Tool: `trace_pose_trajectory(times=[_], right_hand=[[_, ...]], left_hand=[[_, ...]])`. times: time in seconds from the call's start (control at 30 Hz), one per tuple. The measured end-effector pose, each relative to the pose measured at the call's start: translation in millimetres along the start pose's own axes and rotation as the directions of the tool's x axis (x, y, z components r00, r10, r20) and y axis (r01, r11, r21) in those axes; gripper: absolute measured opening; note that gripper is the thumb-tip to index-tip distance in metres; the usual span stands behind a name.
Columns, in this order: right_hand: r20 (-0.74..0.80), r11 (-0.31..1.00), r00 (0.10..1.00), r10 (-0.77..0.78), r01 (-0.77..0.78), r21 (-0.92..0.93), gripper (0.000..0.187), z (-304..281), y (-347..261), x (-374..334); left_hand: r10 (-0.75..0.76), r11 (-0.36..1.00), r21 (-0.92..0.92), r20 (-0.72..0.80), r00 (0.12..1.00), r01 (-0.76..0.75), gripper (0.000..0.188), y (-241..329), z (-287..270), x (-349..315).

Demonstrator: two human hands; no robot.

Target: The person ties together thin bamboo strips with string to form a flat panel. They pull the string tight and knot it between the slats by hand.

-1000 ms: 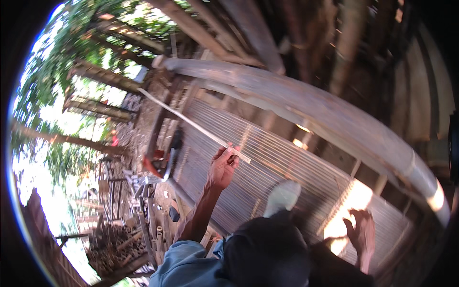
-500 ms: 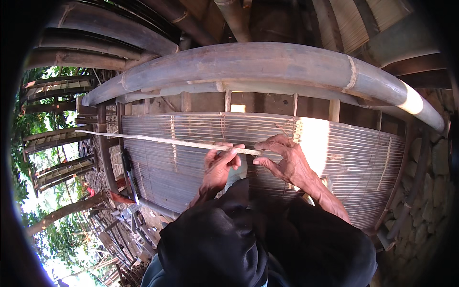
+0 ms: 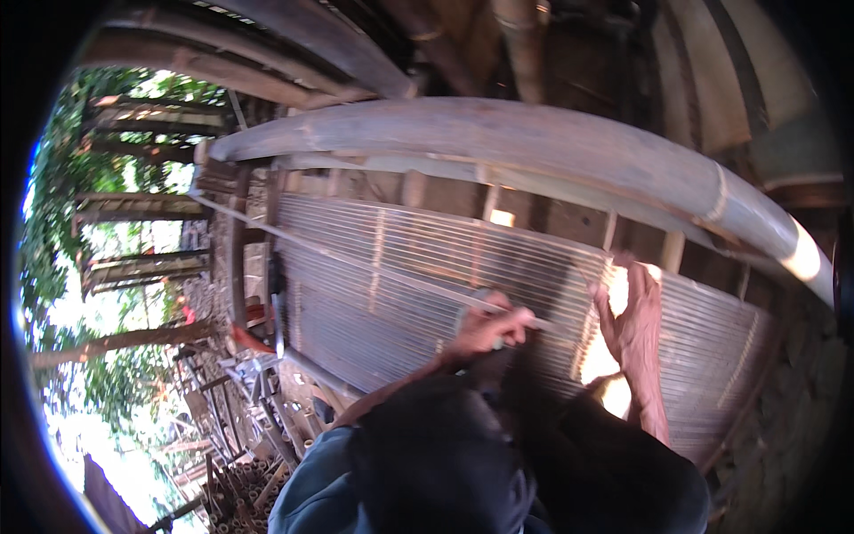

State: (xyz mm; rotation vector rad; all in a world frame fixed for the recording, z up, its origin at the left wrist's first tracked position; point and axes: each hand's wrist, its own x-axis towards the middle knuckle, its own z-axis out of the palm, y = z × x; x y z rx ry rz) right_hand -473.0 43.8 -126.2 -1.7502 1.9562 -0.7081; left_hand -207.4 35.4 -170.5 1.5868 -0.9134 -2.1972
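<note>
A long, thin, pale strip that looks like split bamboo (image 3: 382, 270) runs from the far left down to my left hand (image 3: 495, 327). My left hand pinches it close to its near end, which pokes a little past the fingers. To the right of that end, my right hand (image 3: 633, 307) is raised with thumb and fingers apart, somewhat blurred, and I see nothing between them. Both hands are over a wide slatted panel (image 3: 427, 236) of narrow parallel slats with crosswise bindings. A bright sunlit patch lies beneath my right hand.
A thick bamboo pole (image 3: 498, 129) spans the far side of the panel. On the left stands an upright post (image 3: 237, 258), with a long blade-like tool (image 3: 279, 329) and an orange-red item (image 3: 252, 338) beside it. Cut bamboo pieces (image 3: 253, 481) are heaped at lower left.
My right hand has moved away from the strip's end to the right, and its fingers have spread. My left hand still pinches the strip. The whole view has shifted and tilted.
</note>
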Motion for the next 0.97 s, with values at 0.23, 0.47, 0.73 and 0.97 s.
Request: trace_pose_trajectory(times=[0.23,0.47,0.73,0.97], right_hand=[[0.577,0.903,0.803,-0.151,-0.125,0.410,0.043,25.5,-28.5,-25.7],[0.520,0.970,0.823,0.228,-0.235,-0.054,0.032,-82.2,89.2,-41.6],[0.464,0.963,0.855,0.230,-0.268,0.016,0.035,-32.9,4.3,-20.1],[0.185,0.951,0.934,0.305,-0.309,-0.010,0.009,-123.0,73.7,-45.1]], left_hand=[[0.010,0.982,0.175,0.354,0.935,-0.077,0.041,-21.2,-8.5,7.9],[0.206,0.603,-0.641,-0.451,0.869,-0.475,0.038,27.6,-156.4,-8.2],[0.210,0.838,-0.540,0.174,0.962,-0.085,0.034,1.8,-54.2,17.4],[0.324,0.697,-0.591,-0.246,0.914,-0.406,0.030,40.7,-96.3,23.6]])
